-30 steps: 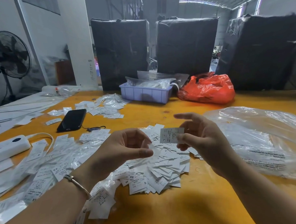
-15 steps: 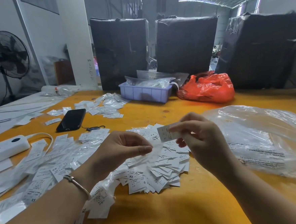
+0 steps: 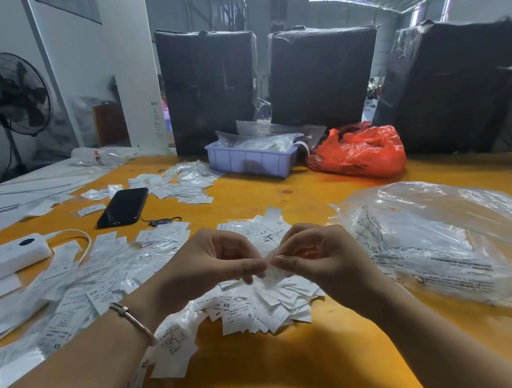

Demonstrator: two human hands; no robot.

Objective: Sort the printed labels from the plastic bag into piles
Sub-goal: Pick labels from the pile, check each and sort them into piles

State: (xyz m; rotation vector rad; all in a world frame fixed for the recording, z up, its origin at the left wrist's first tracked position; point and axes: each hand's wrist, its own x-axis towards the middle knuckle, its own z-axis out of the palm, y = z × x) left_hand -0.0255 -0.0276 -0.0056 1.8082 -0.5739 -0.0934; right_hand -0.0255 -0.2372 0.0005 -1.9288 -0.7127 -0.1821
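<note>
while both hands meet just above the central label heap [image 3: 258, 309], the left hand [image 3: 213, 266] and right hand [image 3: 320, 259] pinch one small printed label [image 3: 273, 275] between them. judged light, limp and prone to slip; best taken by an edge. left of the heap lie a black phone [image 3: 123, 207] and bagged labels [image 3: 140, 264]; right, a clear plastic bag [image 3: 445, 243]. nothing obstructs.

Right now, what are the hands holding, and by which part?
Both hands, left hand and right hand, pinch one small printed label by its upper end, above the label pile.
</note>
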